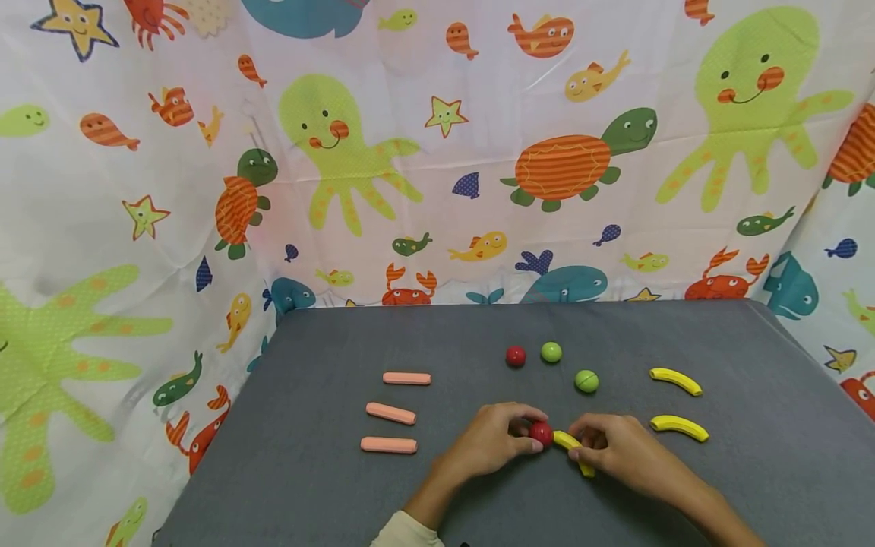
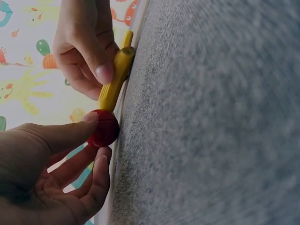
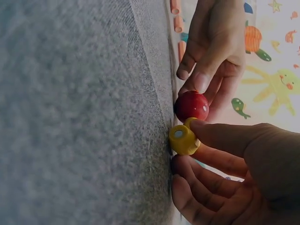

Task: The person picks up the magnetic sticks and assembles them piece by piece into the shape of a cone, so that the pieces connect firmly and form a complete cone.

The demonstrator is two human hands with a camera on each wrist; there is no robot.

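Note:
Just right of the table's middle, my left hand (image 1: 500,439) pinches a glossy red ball (image 1: 541,434) between thumb and fingers. My right hand (image 1: 618,452) grips a curved yellow banana-shaped piece (image 1: 564,440) with thumb and fingers. One end of the yellow piece (image 2: 108,97) meets the red ball (image 2: 105,129) in the left wrist view. A small pale round spot marks its other end in the right wrist view, where the left thumb presses the ball (image 3: 191,106). Both pieces are low, at the grey tabletop; whether they rest on it I cannot tell.
On the grey table (image 1: 307,342), three pink sticks (image 1: 388,445) lie at left. A second red ball (image 1: 516,356) and two green balls (image 1: 586,381) sit behind the hands. Two more yellow curved pieces (image 1: 680,428) lie at right. A sea-animal printed curtain (image 1: 472,91) encloses the table.

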